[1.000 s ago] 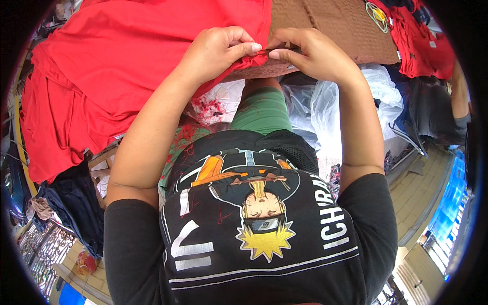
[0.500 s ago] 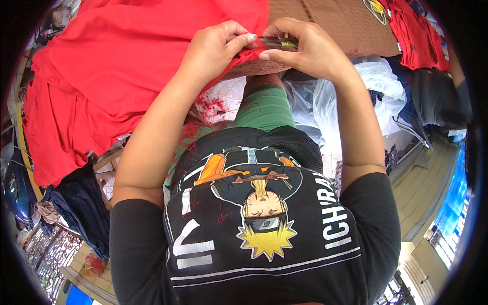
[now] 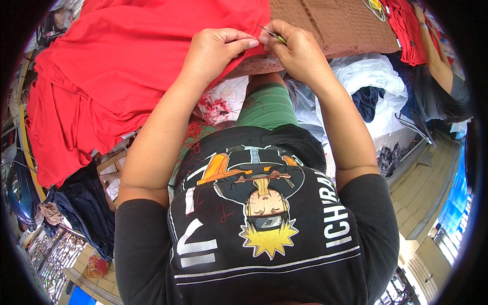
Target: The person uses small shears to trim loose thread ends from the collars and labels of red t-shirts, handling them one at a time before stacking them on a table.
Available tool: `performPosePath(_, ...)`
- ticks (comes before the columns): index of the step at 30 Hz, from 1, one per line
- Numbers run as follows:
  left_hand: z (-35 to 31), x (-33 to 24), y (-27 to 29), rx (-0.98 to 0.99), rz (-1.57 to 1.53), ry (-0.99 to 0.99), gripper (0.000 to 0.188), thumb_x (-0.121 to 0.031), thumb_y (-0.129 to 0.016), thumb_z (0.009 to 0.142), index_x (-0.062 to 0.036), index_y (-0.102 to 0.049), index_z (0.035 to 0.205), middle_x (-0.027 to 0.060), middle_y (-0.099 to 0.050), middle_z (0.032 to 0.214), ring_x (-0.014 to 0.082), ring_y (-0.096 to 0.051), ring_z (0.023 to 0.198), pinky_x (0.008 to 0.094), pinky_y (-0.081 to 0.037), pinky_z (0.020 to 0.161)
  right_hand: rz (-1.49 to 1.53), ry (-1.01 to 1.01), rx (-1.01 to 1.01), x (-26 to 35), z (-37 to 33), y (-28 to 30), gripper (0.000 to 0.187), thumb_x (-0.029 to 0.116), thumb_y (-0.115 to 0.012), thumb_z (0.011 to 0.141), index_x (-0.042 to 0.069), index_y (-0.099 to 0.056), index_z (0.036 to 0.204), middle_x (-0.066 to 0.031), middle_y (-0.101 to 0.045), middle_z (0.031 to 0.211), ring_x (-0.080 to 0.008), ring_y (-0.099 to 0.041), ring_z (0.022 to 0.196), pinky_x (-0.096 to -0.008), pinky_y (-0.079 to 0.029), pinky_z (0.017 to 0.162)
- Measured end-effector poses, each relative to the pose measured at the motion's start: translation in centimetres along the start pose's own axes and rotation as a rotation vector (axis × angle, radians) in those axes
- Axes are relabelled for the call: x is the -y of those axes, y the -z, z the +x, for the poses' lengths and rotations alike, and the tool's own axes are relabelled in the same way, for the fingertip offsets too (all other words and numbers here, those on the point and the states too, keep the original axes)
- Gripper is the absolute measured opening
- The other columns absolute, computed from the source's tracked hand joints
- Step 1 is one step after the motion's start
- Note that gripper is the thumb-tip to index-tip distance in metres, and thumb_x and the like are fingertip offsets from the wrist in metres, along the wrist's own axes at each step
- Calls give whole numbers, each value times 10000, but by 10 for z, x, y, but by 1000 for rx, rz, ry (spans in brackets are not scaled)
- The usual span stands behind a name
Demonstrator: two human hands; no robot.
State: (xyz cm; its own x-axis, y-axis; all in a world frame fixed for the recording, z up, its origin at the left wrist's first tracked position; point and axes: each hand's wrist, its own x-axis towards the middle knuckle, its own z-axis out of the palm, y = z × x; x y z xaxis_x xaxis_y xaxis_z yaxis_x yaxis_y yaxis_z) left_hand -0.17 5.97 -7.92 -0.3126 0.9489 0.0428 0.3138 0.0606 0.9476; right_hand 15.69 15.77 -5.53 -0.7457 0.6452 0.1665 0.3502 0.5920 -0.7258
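head view, looking down on the worktop point(image 3: 335, 25), a brown textured surface. a red garment point(image 3: 127, 66) is spread over the near left part of the worktop and is draped off its near edge in loose folds. the edge of the cloth is pinched by the left hand point(image 3: 216, 53), the grip closed with thumb against forefinger, right at the near edge of the worktop. a small thin tool with a yellow-green handle point(image 3: 274, 35), probably a thread snip, is held in the right hand point(image 3: 297, 51), the grip closed around it, tip just beside the left fingertips. the two hands are nearly touching over the cloth edge.

the garment is judged to be light, soft and limp: no shape is kept, and any unsupported part sags. a hold is best taken at a hem or seam, close to the point being worked, so that the cloth is kept taut between the fingers. the tool is judged stiff, light and sharp-tipped, best held by the handle. loose red threads point(image 3: 211, 109) and clear plastic bags point(image 3: 376, 76) are seen below the near edge.
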Motion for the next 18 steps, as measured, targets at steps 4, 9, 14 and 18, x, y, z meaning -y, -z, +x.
performPosePath(4, -4, -4, -6, -42, 139, -84, 230, -246, -729, 798, -63, -729, 937, 118, -698, 760, 118, -637, 629, 264, -503, 620, -31, 66, -34, -1, 0, -5, 168, 190, -641, 839, 37, -628, 907, -187, -650, 836, -371, -629, 796, -436, -481, 672)
performPosePath(9, -2, -10, -5, -21, 294, -60, 219, -236, -681, 846, -38, -707, 936, 111, -695, 806, 129, -654, 701, 263, -504, 645, -73, 27, -67, 13, -5, 5, 202, 209, -642, 844, 35, -614, 943, -165, -649, 888, -347, -624, 813, -416, -488, 706)
performPosePath(14, 4, -2, 1, 96, -3, 92, 248, -236, -600, 926, -11, -651, 1016, 30, -698, 896, 81, -637, 809, 225, -494, 694, -257, 73, -60, 18, -21, 17, 233, 262, -624, 845, 57, -589, 948, -130, -636, 947, -354, -621, 844, -453, -490, 715)
performPosePath(18, 5, -3, 1, 116, -8, 128, 238, -224, -588, 933, -21, -641, 1044, 28, -697, 917, 79, -633, 829, 217, -487, 725, -345, 79, -34, 20, -27, 12, 216, 261, -624, 842, 68, -589, 932, -111, -629, 926, -342, -624, 831, -452, -493, 697)
